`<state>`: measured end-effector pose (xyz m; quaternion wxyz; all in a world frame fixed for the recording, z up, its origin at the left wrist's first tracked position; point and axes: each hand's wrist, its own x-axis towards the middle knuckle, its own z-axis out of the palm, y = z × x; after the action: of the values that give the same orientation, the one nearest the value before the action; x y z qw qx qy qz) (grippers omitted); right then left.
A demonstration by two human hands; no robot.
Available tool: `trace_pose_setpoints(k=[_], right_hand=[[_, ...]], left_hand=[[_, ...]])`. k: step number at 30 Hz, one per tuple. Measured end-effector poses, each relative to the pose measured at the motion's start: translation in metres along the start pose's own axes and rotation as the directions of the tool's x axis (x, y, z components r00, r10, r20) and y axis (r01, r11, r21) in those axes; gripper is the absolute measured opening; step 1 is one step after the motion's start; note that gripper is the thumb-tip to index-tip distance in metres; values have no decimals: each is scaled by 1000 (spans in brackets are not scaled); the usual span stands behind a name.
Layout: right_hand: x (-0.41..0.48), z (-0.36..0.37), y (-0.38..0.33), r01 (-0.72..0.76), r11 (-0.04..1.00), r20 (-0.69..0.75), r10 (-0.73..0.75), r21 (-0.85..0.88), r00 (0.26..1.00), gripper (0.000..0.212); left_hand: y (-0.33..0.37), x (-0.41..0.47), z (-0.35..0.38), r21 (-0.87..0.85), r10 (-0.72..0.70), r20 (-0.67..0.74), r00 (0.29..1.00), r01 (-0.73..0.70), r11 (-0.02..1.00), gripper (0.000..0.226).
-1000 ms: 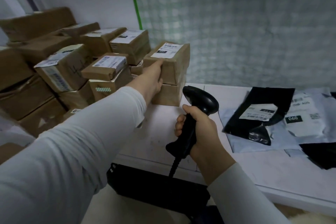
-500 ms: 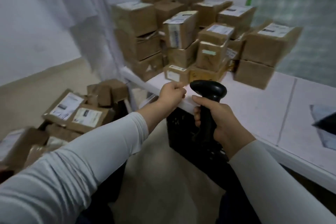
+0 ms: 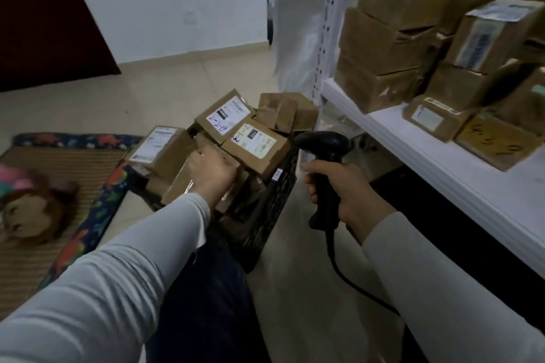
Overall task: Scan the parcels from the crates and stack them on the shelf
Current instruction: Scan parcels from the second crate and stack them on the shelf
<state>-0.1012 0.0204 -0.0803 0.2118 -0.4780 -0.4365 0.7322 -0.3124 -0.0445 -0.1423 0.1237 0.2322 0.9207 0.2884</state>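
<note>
Left hand point(image 3: 211, 172): knuckles up, fingers curled over the top edge of a tape-wrapped brown cardboard parcel point(image 3: 181, 183). Fingertips hidden, view slightly blurred.
Right hand point(image 3: 346, 196): fist closed round the grip of a black plastic pistol-shaped barcode scanner point(image 3: 324, 153), head uppermost. Black cable point(image 3: 345, 271) hangs from the butt.
Parcel location: in the black lattice-walled plastic crate point(image 3: 272, 197) on the floor, left of the shelf.
Crate contents: heaped above the rim with rectangular brown cartons, glossy tape, white printed labels. The topmost labelled carton point(image 3: 224, 115) and its neighbour carry blue handwriting. White tag on the crate's rim.
White flat-board shelf point(image 3: 427, 153): matte, holds stacked brown cartons point(image 3: 383, 44), some dented, touching one another.
Floor: smooth beige tiles point(image 3: 165, 82). Woven straw mat point(image 3: 44, 174) with patterned fabric border, soft doll point(image 3: 29, 212) lying on it.
</note>
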Motion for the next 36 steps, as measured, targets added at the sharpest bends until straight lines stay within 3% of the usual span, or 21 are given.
trace_pose_setpoints(k=[3,6,10,14,19,24,27,29,31,33,36], right_hand=[[10,17,2,-19,1000,2,19,-21,1000,12],[20,23,5,-22,999,-15,21,-45,1000,12],[29,20,10,-35,997,-32,33,-72,999,11],[32,14,12,-27,998,-69,23,-59,997,9],[21,8,9,-10,1000,-65,9,-16,998,9],[-4,-7,4,23,998,-68,-19,56,997,9],[-25,-31,0,79,988,-138,-61,129,988,10],[-41,-53,0,127,975,-216,-86,185,973,12],[-57,-80,1,196,949,-323,-110,247,940,12],[-74,-109,3,287,910,-461,-125,300,879,8],[-98,-156,7,439,835,-646,-138,332,750,11]], left_hand=[[-37,22,-6,130,-134,39,990,128,983,117],[-63,40,4,279,-138,113,984,102,955,146],[-76,51,17,446,-41,70,997,5,895,137],[-73,55,14,454,-12,4,1000,9,891,124],[-52,56,-5,286,46,17,999,-49,957,118],[0,41,-14,-108,76,120,990,-63,992,117],[42,17,-5,-279,231,188,955,-173,945,108],[75,-9,7,-263,397,200,896,-341,903,107],[111,-40,26,-260,585,227,779,-530,807,112],[146,-80,45,-272,753,240,613,-702,658,113],[191,-138,76,-239,948,152,281,-920,311,103]])
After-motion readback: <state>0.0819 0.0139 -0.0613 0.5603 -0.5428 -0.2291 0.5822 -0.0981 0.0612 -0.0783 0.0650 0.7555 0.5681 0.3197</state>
